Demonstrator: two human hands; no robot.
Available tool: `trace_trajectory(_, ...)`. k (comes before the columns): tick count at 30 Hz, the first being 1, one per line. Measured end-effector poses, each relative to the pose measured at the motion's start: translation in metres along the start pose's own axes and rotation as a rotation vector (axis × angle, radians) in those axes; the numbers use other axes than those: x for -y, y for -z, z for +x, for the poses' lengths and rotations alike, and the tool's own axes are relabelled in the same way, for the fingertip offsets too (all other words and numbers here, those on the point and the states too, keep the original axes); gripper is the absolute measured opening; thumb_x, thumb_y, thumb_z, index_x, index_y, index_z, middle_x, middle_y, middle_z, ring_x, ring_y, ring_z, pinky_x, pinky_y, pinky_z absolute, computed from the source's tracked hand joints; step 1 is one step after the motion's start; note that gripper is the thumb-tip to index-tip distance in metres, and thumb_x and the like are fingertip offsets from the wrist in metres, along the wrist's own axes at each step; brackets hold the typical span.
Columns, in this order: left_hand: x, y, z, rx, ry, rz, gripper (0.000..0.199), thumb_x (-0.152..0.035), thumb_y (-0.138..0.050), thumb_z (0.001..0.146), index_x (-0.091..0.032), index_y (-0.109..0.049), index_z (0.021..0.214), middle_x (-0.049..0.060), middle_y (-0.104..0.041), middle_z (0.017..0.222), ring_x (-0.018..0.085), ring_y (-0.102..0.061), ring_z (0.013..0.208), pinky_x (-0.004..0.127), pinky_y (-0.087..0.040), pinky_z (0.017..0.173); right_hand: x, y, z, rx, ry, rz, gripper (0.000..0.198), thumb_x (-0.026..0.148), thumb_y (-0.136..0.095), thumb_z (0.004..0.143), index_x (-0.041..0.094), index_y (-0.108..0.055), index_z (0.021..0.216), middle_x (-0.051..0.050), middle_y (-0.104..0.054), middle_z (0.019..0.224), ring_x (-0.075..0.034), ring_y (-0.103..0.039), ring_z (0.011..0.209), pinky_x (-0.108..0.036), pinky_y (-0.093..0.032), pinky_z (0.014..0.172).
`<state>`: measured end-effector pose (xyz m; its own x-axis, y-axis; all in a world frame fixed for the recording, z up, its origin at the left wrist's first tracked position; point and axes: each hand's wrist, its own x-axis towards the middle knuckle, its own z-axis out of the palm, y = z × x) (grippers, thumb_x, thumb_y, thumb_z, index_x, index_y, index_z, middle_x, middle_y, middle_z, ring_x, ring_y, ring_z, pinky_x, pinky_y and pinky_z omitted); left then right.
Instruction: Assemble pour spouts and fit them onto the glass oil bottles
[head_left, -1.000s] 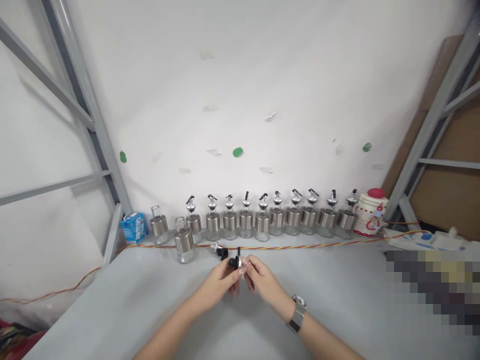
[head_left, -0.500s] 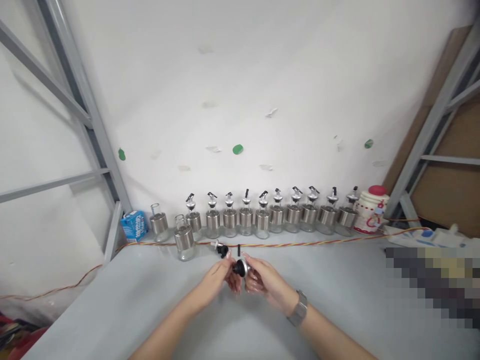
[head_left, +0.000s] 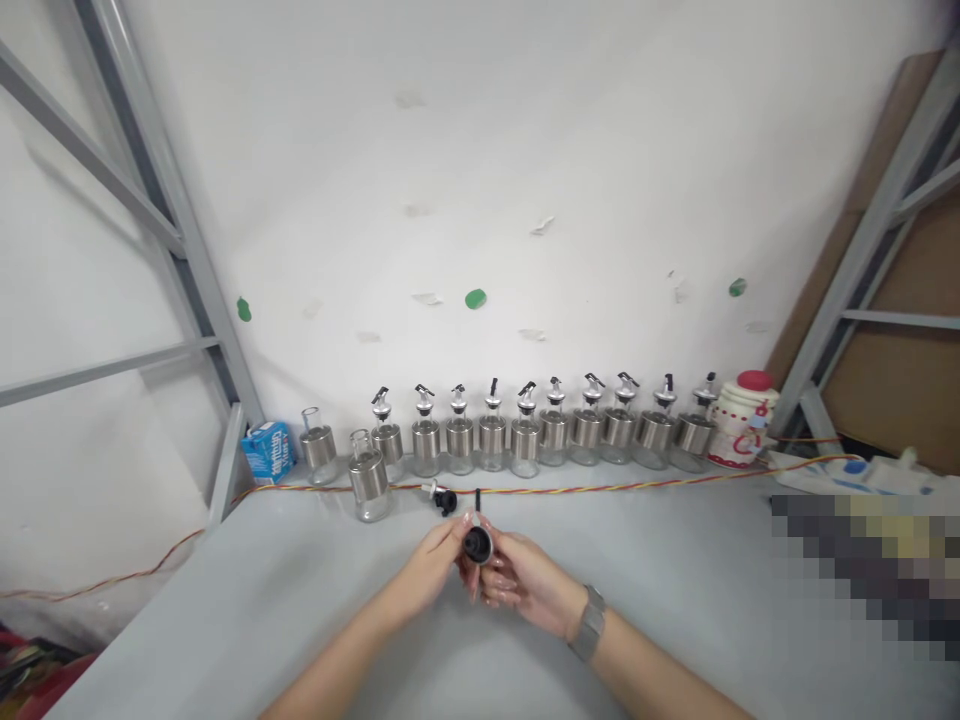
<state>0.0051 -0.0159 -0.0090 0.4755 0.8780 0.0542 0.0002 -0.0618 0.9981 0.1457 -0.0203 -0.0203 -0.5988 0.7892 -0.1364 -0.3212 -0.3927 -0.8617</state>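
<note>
A black-and-silver pourer stopper [head_left: 478,545] is held between my two hands above the table, its black plug end facing me. My left hand [head_left: 448,550] grips its left side with closed fingers. Curled around its right side and underside, my right hand [head_left: 516,570] hides much of the silver part. Just beyond my hands lies a small black stick-like piece [head_left: 478,497]. A second pourer stopper [head_left: 441,497] rests on its side to the left of that piece. Two glass bottles with steel sleeves, a nearer one [head_left: 368,482] and a farther one [head_left: 318,450], stand open-necked at the left.
Several bottles with pourers [head_left: 492,440] line the wall. A blue carton [head_left: 268,453] stands at the left end, a cream jar with a red lid [head_left: 740,420] at the right. A twisted red-yellow wire [head_left: 600,489] crosses the grey table [head_left: 675,580]. Metal frame posts flank both sides.
The pourer stopper has turned so its black plug end faces me instead of pointing left. My hands have come closer together around it.
</note>
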Motion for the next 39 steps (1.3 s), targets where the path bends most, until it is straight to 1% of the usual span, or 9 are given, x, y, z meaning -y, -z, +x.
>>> trace_trajectory(5,0.000,-0.005,0.002,-0.095,-0.050,0.097,0.039,-0.053,-0.035,0.079,-0.017,-0.046,0.069,-0.006,-0.043,0.043,0.009,-0.043,0.040,0.021,-0.036,0.044,0.001,-0.005,-0.002,0.021,-0.004,-0.044,0.056,0.059,-0.031,0.081,0.012,-0.053,0.059,0.006,-0.034,0.040,-0.004,-0.023,0.036,-0.019,-0.027,0.044)
trace_trajectory(11,0.008,-0.005,0.004,-0.199,-0.025,0.201,0.039,-0.054,-0.038,0.077,-0.018,-0.043,0.062,-0.008,-0.036,0.039,0.008,-0.037,0.036,0.020,-0.031,0.040,-0.001,-0.009,-0.001,0.010,-0.029,-0.073,0.060,0.061,-0.026,0.080,0.012,-0.056,0.061,0.006,-0.034,0.042,-0.004,-0.024,0.037,-0.019,-0.027,0.043)
trace_trajectory(19,0.005,-0.006,0.003,-0.167,-0.022,0.118,0.041,-0.055,-0.038,0.077,-0.017,-0.046,0.065,-0.007,-0.039,0.041,0.008,-0.038,0.036,0.020,-0.033,0.040,0.002,-0.012,-0.003,-0.003,-0.034,-0.095,0.056,0.061,-0.031,0.078,0.014,-0.052,0.058,0.006,-0.033,0.040,-0.005,-0.024,0.036,-0.020,-0.024,0.041)
trace_trajectory(23,0.003,-0.004,0.004,-0.132,-0.006,0.010,0.046,-0.058,-0.033,0.077,-0.016,-0.045,0.064,-0.004,-0.046,0.045,0.009,-0.044,0.039,0.022,-0.038,0.042,-0.002,-0.009,0.004,-0.072,0.034,-0.139,0.055,0.067,-0.034,0.073,0.016,-0.045,0.055,0.006,-0.035,0.039,-0.004,-0.024,0.034,-0.020,-0.022,0.039)
trace_trajectory(26,0.005,-0.004,0.005,-0.130,-0.007,0.042,0.042,-0.057,-0.035,0.077,-0.017,-0.045,0.068,-0.005,-0.045,0.046,0.009,-0.044,0.040,0.021,-0.038,0.042,-0.009,0.000,0.012,-0.175,0.092,-0.247,0.054,0.069,-0.032,0.071,0.017,-0.044,0.060,0.006,-0.038,0.039,-0.006,-0.026,0.032,-0.020,-0.021,0.037)
trace_trajectory(30,0.009,-0.006,0.005,-0.268,-0.030,0.195,0.038,-0.054,-0.038,0.077,-0.019,-0.040,0.064,-0.007,-0.041,0.043,0.009,-0.042,0.040,0.021,-0.036,0.042,-0.015,0.007,0.012,-0.487,0.290,-0.560,0.045,0.063,-0.033,0.076,0.020,-0.040,0.066,0.007,-0.036,0.042,-0.009,-0.032,0.037,-0.022,-0.026,0.040)
trace_trajectory(32,0.011,-0.006,0.005,-0.335,-0.051,0.271,0.037,-0.053,-0.037,0.078,-0.019,-0.038,0.062,-0.007,-0.040,0.043,0.009,-0.042,0.040,0.021,-0.035,0.043,-0.016,0.006,0.008,-0.571,0.422,-0.688,0.038,0.056,-0.035,0.080,0.021,-0.042,0.068,0.005,-0.039,0.050,-0.010,-0.036,0.046,-0.023,-0.028,0.047)
trace_trajectory(34,0.011,-0.006,0.004,-0.352,-0.064,0.331,0.036,-0.052,-0.035,0.079,-0.020,-0.038,0.062,-0.007,-0.040,0.043,0.010,-0.042,0.040,0.021,-0.034,0.043,-0.016,0.002,0.004,-0.534,0.469,-0.740,0.036,0.052,-0.033,0.083,0.021,-0.045,0.070,0.004,-0.041,0.055,-0.011,-0.036,0.051,-0.024,-0.029,0.050)
trace_trajectory(39,0.013,-0.008,0.001,-0.307,-0.071,0.361,0.034,-0.049,-0.032,0.081,-0.021,-0.038,0.063,-0.007,-0.040,0.042,0.011,-0.043,0.039,0.022,-0.035,0.044,-0.020,-0.001,0.007,-0.453,0.433,-0.675,0.038,0.050,-0.025,0.086,0.020,-0.047,0.076,0.004,-0.038,0.055,-0.012,-0.035,0.048,-0.025,-0.029,0.050)
